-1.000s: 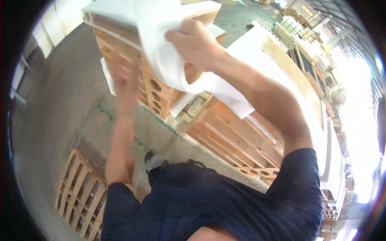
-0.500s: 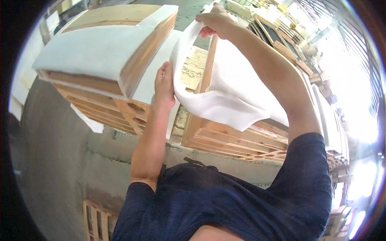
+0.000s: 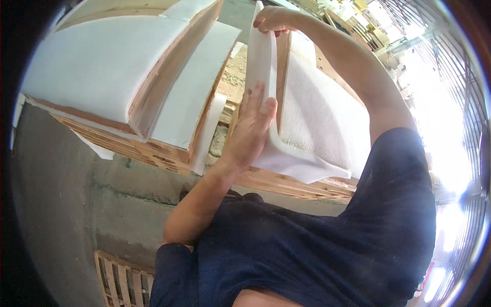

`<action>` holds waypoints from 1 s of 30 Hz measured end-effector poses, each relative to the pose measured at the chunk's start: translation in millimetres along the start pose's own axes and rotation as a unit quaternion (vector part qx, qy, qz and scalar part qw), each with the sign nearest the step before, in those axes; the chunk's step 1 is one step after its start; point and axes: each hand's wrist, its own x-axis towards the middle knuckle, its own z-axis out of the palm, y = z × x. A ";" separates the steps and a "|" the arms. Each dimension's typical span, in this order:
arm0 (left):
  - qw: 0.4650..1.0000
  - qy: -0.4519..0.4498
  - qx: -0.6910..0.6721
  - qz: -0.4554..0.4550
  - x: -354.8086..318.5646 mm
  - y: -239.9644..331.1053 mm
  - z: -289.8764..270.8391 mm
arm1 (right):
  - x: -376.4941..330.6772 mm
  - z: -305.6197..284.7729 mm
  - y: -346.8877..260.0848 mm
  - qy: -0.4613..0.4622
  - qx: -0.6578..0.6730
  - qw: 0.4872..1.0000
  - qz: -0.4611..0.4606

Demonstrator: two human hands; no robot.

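Note:
A white foam sheet [image 3: 317,112] lies over a wooden frame [image 3: 296,183] in front of me, its left side standing up as a flap and its near edge hanging over. At the far end of the flap, my right hand [image 3: 276,21] grips the sheet's edge between thumb and fingers. My left hand [image 3: 250,125] is pressed flat against the flap's outer side, fingers stretched out and thumb up. Part of the frame's side board [image 3: 283,66] shows beside the raised flap; the sheet covers most of the rest.
On the left stands another wooden frame with a curved white padded top [image 3: 97,61] and a lower white panel [image 3: 192,92]. Rough yellowish material [image 3: 232,77] shows in the gap between the frames. A slatted wooden pallet [image 3: 123,281] lies on the grey floor [image 3: 61,204].
My left hand has moved right and turned its palm flat onto the sheet. The flap has swung right and straightened upright. My view has shifted closer to the frames.

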 end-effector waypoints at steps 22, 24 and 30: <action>0.987 -0.132 -0.047 -0.085 100.1 2.2 4.7 | 8.1 -6.8 36.8 0.080 -0.223 0.964 -0.119; 0.984 -0.135 -0.050 -0.104 108.2 5.7 4.3 | 40.2 -12.4 34.5 0.096 -0.190 0.974 -0.077; 0.976 -0.147 -0.123 -0.102 131.9 -12.9 1.1 | 126.9 -48.3 63.4 0.068 -0.133 0.988 0.027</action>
